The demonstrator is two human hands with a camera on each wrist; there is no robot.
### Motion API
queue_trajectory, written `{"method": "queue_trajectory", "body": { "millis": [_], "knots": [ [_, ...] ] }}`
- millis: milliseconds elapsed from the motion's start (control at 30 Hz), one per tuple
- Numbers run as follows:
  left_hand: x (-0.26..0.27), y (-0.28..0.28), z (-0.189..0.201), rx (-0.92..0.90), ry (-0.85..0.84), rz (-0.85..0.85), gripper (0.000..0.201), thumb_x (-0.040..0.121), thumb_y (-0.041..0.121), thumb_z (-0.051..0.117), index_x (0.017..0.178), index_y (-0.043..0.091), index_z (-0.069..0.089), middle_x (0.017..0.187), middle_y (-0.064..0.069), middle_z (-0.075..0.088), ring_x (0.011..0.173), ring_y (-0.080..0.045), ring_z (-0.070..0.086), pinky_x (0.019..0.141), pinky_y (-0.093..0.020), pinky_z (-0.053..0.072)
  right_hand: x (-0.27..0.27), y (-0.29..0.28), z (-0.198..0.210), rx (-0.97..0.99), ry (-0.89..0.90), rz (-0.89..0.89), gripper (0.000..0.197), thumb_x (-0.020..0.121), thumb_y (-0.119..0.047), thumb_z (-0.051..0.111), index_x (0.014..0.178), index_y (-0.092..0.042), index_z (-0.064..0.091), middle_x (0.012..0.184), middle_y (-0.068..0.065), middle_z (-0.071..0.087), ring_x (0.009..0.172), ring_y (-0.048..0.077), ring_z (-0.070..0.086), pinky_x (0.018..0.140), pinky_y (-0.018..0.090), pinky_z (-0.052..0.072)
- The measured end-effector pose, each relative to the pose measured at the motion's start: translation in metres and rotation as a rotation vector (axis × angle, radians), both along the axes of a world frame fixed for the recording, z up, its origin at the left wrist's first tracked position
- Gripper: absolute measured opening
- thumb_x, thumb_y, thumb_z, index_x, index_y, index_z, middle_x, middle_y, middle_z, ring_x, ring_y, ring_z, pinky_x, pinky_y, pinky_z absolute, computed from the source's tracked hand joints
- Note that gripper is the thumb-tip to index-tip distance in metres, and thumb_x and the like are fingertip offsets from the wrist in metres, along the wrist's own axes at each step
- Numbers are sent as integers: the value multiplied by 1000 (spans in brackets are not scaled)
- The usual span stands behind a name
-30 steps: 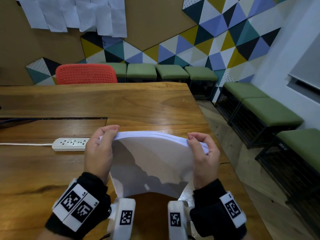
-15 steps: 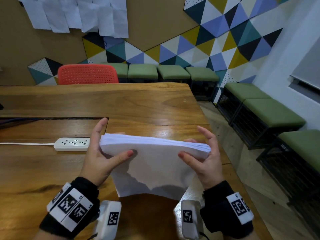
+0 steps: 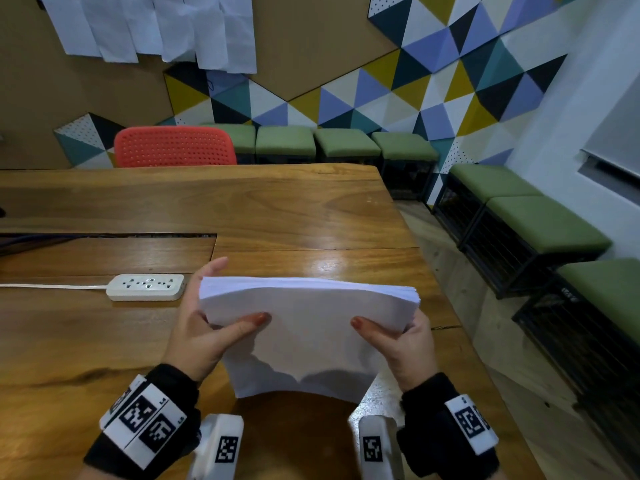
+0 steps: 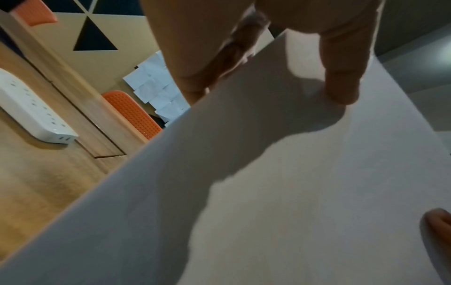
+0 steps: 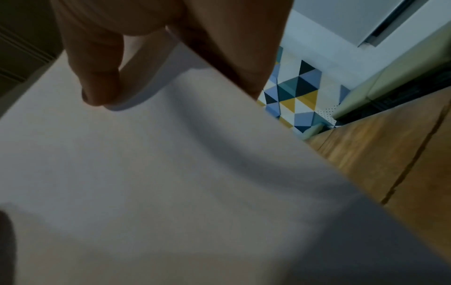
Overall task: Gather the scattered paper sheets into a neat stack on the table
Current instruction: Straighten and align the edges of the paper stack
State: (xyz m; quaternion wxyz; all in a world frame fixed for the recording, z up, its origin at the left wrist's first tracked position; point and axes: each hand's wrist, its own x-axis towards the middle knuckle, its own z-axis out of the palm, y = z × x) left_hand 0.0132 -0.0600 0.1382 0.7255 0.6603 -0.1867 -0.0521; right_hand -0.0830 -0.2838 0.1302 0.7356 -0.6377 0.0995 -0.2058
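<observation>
A stack of white paper sheets (image 3: 308, 327) stands on its lower edge on the wooden table (image 3: 242, 209), leaning toward me and slightly bowed. My left hand (image 3: 204, 323) pinches its left side, thumb on the near face and fingers behind. My right hand (image 3: 405, 344) pinches the right side the same way. The left wrist view shows the stack (image 4: 268, 183) under my left thumb (image 4: 341, 77). In the right wrist view my right thumb (image 5: 97, 77) presses on the sheets (image 5: 171, 164). The stack's far face is hidden.
A white power strip (image 3: 145, 287) with its cord lies on the table left of the stack. An orange chair (image 3: 175, 147) stands at the far edge. Green stools (image 3: 540, 223) line the walls. Paper sheets (image 3: 156, 26) hang on the far wall. The table's right edge is close.
Both hands have shifted from curling over the stack's top edge to pinching its sides with the thumbs on the near face. The top edge now looks more even.
</observation>
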Motion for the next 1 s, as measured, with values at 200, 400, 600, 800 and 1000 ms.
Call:
{"method": "queue_trajectory", "body": {
  "millis": [200, 400, 600, 800, 1000],
  "knots": [
    [-8, -15, -6, 44, 110, 89, 26, 68, 14, 77, 84, 27, 61, 70, 24, 71, 74, -6, 66, 55, -11, 53, 7, 8, -4, -77, 5, -61, 39, 67, 12, 73, 77, -25, 66, 68, -17, 73, 65, -1, 67, 56, 15, 53],
    [-12, -8, -23, 58, 224, 83, 34, 61, 26, 79, 88, 32, 59, 74, 7, 73, 81, -10, 64, 54, -14, 51, 1, 5, -29, -153, 167, -50, 33, 68, 8, 75, 72, -23, 64, 66, -15, 73, 65, 2, 67, 61, 24, 53],
    [-17, -12, -22, 103, 162, 111, 33, 77, 4, 67, 87, 34, 57, 69, 25, 70, 67, 9, 63, 54, -14, 51, 1, 5, -37, -179, 141, -82, 35, 71, 5, 73, 77, -27, 63, 72, -15, 73, 77, 7, 68, 66, 22, 57],
    [-18, -9, -6, 108, -72, 201, 82, 58, 18, 81, 128, 32, 40, 112, 11, 56, 95, -2, 59, 70, -18, 54, -5, 11, -21, -247, 42, -220, 93, 58, -25, 81, 137, -30, 32, 114, -4, 58, 104, 11, 61, 85, 27, 55],
    [-12, -11, 13, 404, -668, 354, 56, 75, 22, 56, 130, 25, 45, 130, -8, 45, 117, 11, 38, 96, -7, 35, -7, 12, 18, -882, -258, -401, 66, 73, -23, 62, 134, -29, 39, 122, 8, 45, 111, 13, 47, 89, 1, 34]
  ]
}}
